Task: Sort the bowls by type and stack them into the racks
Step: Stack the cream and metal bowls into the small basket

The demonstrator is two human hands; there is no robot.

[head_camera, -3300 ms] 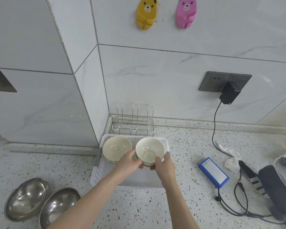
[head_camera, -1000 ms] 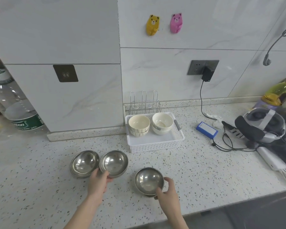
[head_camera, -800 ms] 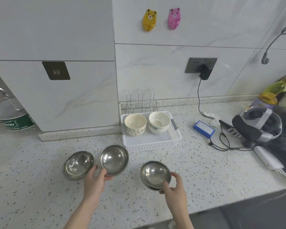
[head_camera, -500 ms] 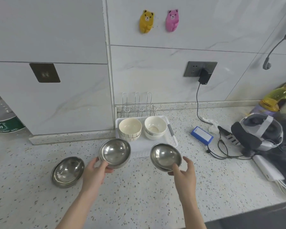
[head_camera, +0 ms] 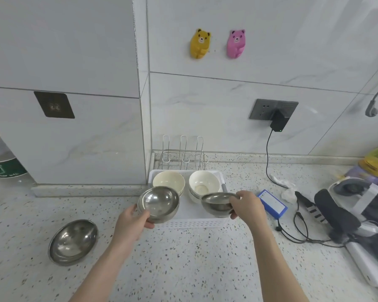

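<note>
Ceramic bowls (head_camera: 184,184) already stacked in basket (head_camera: 192,223). My left hand (head_camera: 132,221) and right hand (head_camera: 247,205) each grip steel bowl; third bowl (head_camera: 73,241) left on counter.

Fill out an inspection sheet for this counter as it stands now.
Surface: speckled countertop, dry as far as visible.
Job's things: two stacks of ceramic bowls in white basket; one steel bowl on counter; two held steel bowls; wire rack behind.
Clutter: blue box, headset, crumpled tissue.
Grippers: left hand grips left-held steel bowl; right hand grips right-held steel bowl.
Cables: black cable from charger; coils by the headset.
Surroundings: tiled wall, bear hooks.
</note>
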